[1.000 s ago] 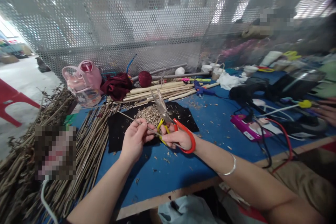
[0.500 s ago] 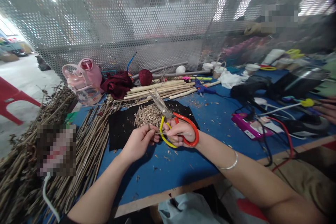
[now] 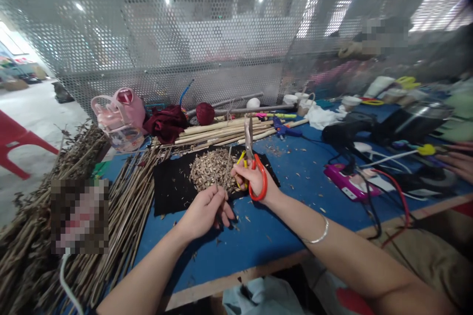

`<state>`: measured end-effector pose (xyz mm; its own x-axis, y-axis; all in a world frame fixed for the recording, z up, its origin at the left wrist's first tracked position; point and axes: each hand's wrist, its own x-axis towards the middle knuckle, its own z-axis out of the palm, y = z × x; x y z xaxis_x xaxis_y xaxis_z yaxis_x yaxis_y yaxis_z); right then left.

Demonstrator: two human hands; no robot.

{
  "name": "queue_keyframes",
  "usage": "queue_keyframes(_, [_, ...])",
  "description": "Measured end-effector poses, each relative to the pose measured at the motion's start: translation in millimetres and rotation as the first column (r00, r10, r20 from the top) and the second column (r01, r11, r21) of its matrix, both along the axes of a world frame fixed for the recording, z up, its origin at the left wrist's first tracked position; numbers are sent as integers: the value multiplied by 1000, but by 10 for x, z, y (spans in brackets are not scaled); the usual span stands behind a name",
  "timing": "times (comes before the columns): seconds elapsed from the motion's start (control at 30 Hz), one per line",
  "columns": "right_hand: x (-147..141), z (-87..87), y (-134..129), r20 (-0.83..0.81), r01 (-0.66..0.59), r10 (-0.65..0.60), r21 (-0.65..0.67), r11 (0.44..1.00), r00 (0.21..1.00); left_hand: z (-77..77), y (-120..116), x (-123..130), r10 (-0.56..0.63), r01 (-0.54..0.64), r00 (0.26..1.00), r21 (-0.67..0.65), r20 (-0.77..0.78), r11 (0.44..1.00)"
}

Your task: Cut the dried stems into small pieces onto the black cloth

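In the head view, my right hand (image 3: 254,182) is closed round scissors with a red and a yellow handle (image 3: 260,182). Their blades (image 3: 249,138) point up and away and look nearly closed. A thin dry stem (image 3: 229,157) rises beside the right fingertips; whether they hold it I cannot tell. To the left, my left hand (image 3: 203,211) pinches a short piece of dry stem (image 3: 217,181) between thumb and forefinger, its other fingers loosely curled. Beyond both hands, a heap of cut stem bits (image 3: 207,167) lies on a black cloth (image 3: 166,192).
Long dry stems (image 3: 125,211) cover the table's left side. Pale sticks (image 3: 218,131), maroon yarn (image 3: 205,113), a blue glue gun (image 3: 284,128) and a pink bottle (image 3: 127,135) stand or lie behind. Right are a magenta power strip (image 3: 347,182), cables and another person's hand (image 3: 456,165).
My hands have moved apart. The scissors have swung upright from leaning left, and their blades have come together. My left hand has turned, its lower fingers now loosened.
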<state>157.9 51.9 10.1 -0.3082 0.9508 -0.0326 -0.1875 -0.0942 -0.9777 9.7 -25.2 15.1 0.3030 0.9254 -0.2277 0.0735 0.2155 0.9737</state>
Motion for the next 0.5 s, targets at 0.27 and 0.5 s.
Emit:
queue_keyframes(0.27, [-22,37,-85,171,-94,52,245,965,984,-68,-64,-35,-216,214,963,-31,-160,976])
queue_keyframes(0.5, [-88,-6,-209,263,-260,197,233,937,945,11,-27,-13,-130,130,991,-15,26,991])
